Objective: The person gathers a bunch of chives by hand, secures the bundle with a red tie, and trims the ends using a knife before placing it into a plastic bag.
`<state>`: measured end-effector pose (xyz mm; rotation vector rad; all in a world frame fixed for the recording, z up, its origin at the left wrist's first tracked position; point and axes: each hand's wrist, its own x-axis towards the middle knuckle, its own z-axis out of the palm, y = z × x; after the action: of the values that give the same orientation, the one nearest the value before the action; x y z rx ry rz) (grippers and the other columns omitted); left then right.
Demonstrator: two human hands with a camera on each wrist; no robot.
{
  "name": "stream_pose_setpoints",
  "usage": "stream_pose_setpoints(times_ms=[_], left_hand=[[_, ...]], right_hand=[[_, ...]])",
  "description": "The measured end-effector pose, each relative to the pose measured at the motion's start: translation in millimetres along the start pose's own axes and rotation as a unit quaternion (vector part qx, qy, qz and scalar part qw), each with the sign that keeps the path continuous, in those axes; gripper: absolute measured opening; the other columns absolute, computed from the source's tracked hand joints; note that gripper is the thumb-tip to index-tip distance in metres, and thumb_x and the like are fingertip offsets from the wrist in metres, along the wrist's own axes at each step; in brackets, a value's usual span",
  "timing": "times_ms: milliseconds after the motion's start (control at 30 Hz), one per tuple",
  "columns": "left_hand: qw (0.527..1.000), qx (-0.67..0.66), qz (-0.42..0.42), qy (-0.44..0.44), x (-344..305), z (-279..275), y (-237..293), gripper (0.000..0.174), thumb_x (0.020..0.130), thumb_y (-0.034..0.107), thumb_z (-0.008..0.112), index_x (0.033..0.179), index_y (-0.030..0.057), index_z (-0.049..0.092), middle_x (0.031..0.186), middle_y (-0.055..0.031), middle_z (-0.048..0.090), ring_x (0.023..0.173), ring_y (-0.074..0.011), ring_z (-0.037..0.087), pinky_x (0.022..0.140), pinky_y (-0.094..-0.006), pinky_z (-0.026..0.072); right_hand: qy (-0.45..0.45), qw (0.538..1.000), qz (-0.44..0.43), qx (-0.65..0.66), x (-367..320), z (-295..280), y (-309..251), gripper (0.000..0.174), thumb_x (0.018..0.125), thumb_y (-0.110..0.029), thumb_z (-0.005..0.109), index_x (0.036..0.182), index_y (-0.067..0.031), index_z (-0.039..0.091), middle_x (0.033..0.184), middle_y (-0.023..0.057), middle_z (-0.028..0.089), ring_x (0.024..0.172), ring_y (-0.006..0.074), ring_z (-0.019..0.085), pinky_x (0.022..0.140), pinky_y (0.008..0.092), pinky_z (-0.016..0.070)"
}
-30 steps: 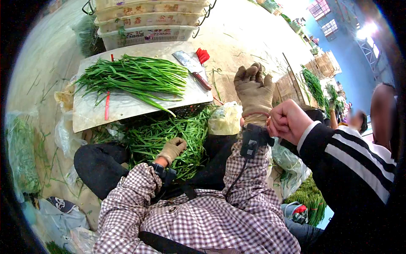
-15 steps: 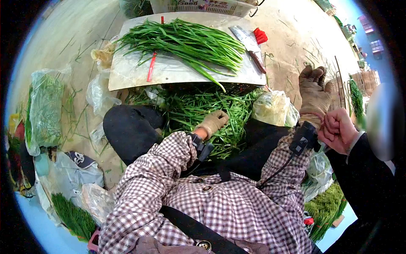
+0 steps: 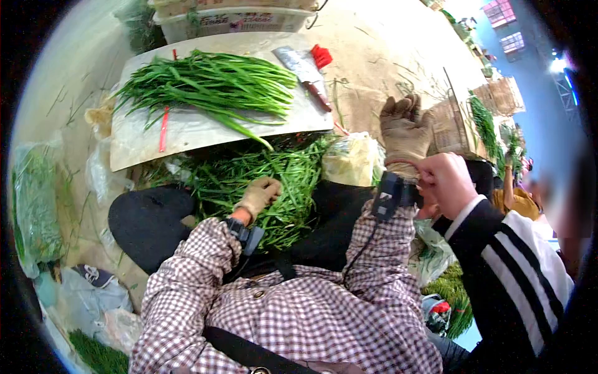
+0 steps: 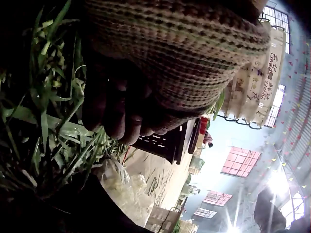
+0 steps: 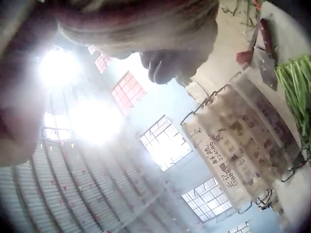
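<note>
Your left hand (image 3: pixel 259 194), in a knitted glove, sits over the cut leaves (image 3: pixel 293 187) in your lap, fingers loosely bent, nothing visible in them. Your right hand (image 3: pixel 406 128), gloved too, is raised with relaxed fingers and holds nothing; another person's hand (image 3: pixel 447 181) has its fingers curled at your right wrist. Around you spread a dusty tan floor (image 3: pixel 367 53), a blue wall (image 3: pixel 536 81) and gridded windows (image 5: pixel 166 142). Before you is a flat, pale board (image 3: pixel 140 146), with stacked white plastic crates (image 3: pixel 243 22), hand-lettered, behind it. The bunch of long, glossy green stalks (image 3: pixel 205 84) lies across the board. At your left, a clear, wrinkled bag (image 3: pixel 37 206) contains greens. A broad-bladed knife (image 3: pixel 305 75) lies beside the stalks, near a crumpled red thing (image 3: pixel 321 56); a thin red strip (image 3: pixel 164 131) pokes from beneath them.
</note>
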<state>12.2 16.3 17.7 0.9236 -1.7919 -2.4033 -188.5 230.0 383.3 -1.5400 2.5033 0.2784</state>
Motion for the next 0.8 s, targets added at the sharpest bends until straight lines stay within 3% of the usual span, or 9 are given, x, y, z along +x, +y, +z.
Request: stream_pose_setpoints(times_ms=[167,333,367,400,467,567,600,667,800], left_hand=[[0.999,-0.022,-0.024,-0.011,-7.4,-1.1,10.3,0.026,0.092,0.03,0.061,0.096,0.0046,0.065,0.085,-0.0029,0.069,0.068,-0.0106,0.062,0.062,-0.0254,0.0505],[0.998,-0.059,-0.017,-0.013,-1.7,-2.6,0.9,0.026,0.092,0.03,0.062,0.097,0.005,0.066,0.085,-0.0034,0.07,0.069,-0.0102,0.062,0.063,-0.0239,0.05],[0.997,-0.069,-0.019,-0.012,-2.7,-2.6,1.6,0.025,0.092,0.03,0.062,0.097,0.0053,0.066,0.085,-0.0032,0.07,0.069,-0.0102,0.062,0.063,-0.0238,0.0499],[0.997,-0.072,-0.019,-0.013,-2.6,-2.8,1.8,0.025,0.092,0.03,0.062,0.097,0.0056,0.066,0.085,-0.0032,0.07,0.069,-0.0101,0.062,0.063,-0.0238,0.0499],[0.997,-0.078,-0.02,-0.013,-2.2,-1.9,2.3,0.024,0.092,0.029,0.062,0.097,0.006,0.066,0.085,-0.0033,0.07,0.069,-0.01,0.062,0.062,-0.0238,0.0499],[0.997,-0.069,-0.01,-0.017,-3.4,-1.1,4.8,0.024,0.091,0.028,0.063,0.097,0.0059,0.067,0.086,-0.0039,0.07,0.068,-0.0102,0.062,0.061,-0.0243,0.0503],[0.996,-0.091,-0.013,-0.016,-2.3,-0.2,4.2,0.024,0.091,0.029,0.063,0.098,0.0055,0.066,0.086,-0.0042,0.07,0.067,-0.0102,0.062,0.061,-0.025,0.0507],[0.996,-0.094,-0.005,-0.013,-2.1,-1.4,3.9,0.025,0.091,0.029,0.063,0.097,0.0052,0.066,0.085,-0.0042,0.07,0.067,-0.0102,0.062,0.061,-0.0254,0.0508],[0.996,-0.083,-0.01,-0.007,-2.8,0.9,2.7,0.023,0.093,0.026,0.06,0.097,0.005,0.067,0.082,-0.0026,0.068,0.066,-0.0102,0.061,0.06,-0.0252,0.0492]], right_hand=[[0.04,0.999,-0.028,0.001,1.4,-7.6,-18.4,0.02,0.084,-0.02,0.058,0.097,-0.0104,0.069,0.077,0.0091,0.067,0.067,0.0252,0.066,0.066,0.0392,0.051],[0.055,0.958,0.059,0.275,16.3,-12.8,-24.9,0.022,0.086,-0.023,0.055,0.099,-0.0093,0.067,0.081,0.0092,0.067,0.07,0.0253,0.065,0.07,0.0414,0.0496],[0.069,0.906,0.095,0.408,23.0,-9.1,-24.4,0.023,0.087,-0.024,0.055,0.099,-0.0091,0.067,0.082,0.0093,0.067,0.07,0.0253,0.065,0.071,0.0418,0.0493],[0.098,0.815,0.116,0.559,33.9,-1.0,-22.4,0.023,0.087,-0.024,0.054,0.1,-0.0089,0.067,0.082,0.0093,0.067,0.071,0.0253,0.065,0.072,0.0423,0.049],[0.182,0.563,0.085,0.802,70.5,25.3,-17.6,0.024,0.088,-0.025,0.053,0.1,-0.0084,0.066,0.084,0.0094,0.067,0.071,0.0253,0.065,0.073,0.0432,0.0485],[0.226,0.305,0.023,0.925,119.3,53.9,-17.9,0.026,0.09,-0.027,0.052,0.101,-0.0078,0.065,0.086,0.0095,0.067,0.073,0.0254,0.064,0.076,0.0445,0.0477],[0.236,0.286,0.012,0.929,125.9,56.0,-17.3,0.027,0.09,-0.027,0.051,0.102,-0.0076,0.065,0.087,0.0095,0.067,0.073,0.0254,0.064,0.077,0.0449,0.0474],[0.24,0.154,-0.035,0.958,124.1,56.5,-12.8,0.028,0.091,-0.028,0.05,0.102,-0.0071,0.064,0.088,0.0096,0.067,0.074,0.0254,0.064,0.078,0.0458,0.0468],[0.25,0.096,-0.05,0.962,124.2,58.5,-8.7,0.03,0.093,-0.03,0.048,0.104,-0.0063,0.063,0.091,0.0098,0.067,0.076,0.0254,0.064,0.082,0.0476,0.0457]])
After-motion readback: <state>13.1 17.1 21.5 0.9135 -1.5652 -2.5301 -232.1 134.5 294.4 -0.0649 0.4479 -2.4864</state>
